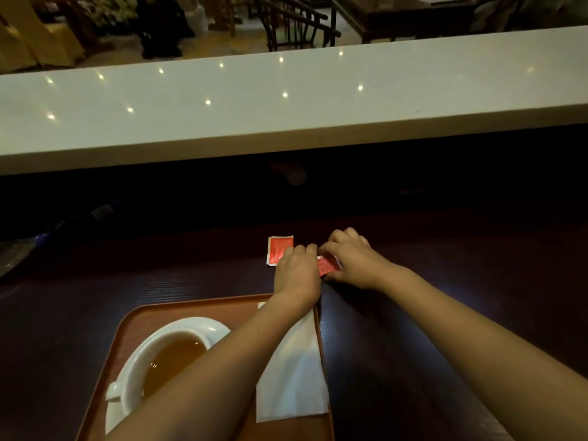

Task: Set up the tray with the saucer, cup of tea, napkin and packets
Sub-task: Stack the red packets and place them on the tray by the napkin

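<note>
A packet (327, 265) is pinched by the right hand (351, 259); the left hand (297, 268) seems closed on it too, and its forearm could tip the cup (152, 364)

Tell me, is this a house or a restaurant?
Probably a café or restaurant, seen from behind the serving counter. A long white counter faces wooden chairs and tables, and a brown serving tray holds a cup of tea and a napkin.
</note>
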A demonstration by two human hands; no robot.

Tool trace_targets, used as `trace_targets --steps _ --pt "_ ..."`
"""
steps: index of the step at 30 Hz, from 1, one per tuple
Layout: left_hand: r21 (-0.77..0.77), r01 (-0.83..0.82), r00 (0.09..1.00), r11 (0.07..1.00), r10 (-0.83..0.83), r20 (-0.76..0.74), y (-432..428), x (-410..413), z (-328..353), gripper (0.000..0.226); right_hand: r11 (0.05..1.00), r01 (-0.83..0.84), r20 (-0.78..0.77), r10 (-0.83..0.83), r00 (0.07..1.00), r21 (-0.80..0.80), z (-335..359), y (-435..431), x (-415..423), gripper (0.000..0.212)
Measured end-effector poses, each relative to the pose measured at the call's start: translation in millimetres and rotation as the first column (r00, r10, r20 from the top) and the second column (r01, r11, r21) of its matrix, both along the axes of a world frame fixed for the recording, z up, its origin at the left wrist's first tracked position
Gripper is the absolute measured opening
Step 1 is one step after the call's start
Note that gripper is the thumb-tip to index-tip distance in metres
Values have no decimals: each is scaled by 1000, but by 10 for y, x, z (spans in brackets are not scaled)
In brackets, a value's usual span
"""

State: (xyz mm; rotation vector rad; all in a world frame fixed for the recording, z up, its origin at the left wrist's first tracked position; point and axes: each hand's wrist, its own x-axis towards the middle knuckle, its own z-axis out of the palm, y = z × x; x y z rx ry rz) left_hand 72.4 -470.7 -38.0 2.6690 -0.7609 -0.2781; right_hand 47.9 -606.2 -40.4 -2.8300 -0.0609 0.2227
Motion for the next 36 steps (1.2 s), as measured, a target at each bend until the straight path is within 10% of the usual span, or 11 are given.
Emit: trace_targets --steps 9,16,28,36 --pt "2 -71 988 997 71 -138 183 264 97 85 992 -7 5 6 1000 129 127 39 84 42" --pt "7 -421 905 907 420 -71 263 554 -53 66 980 63 -1 -64 998 191 122 -52 -25 46" --pt "-124 90 948 988 -124 -293 -52 250 -42 53 971 74 92 -97 991 228 87 -303 -506 47" --pt "-286 110 855 952 -237 -461 -94 44 30 54 971 10 18 -15 1000 237 -131 -311 -743 50"
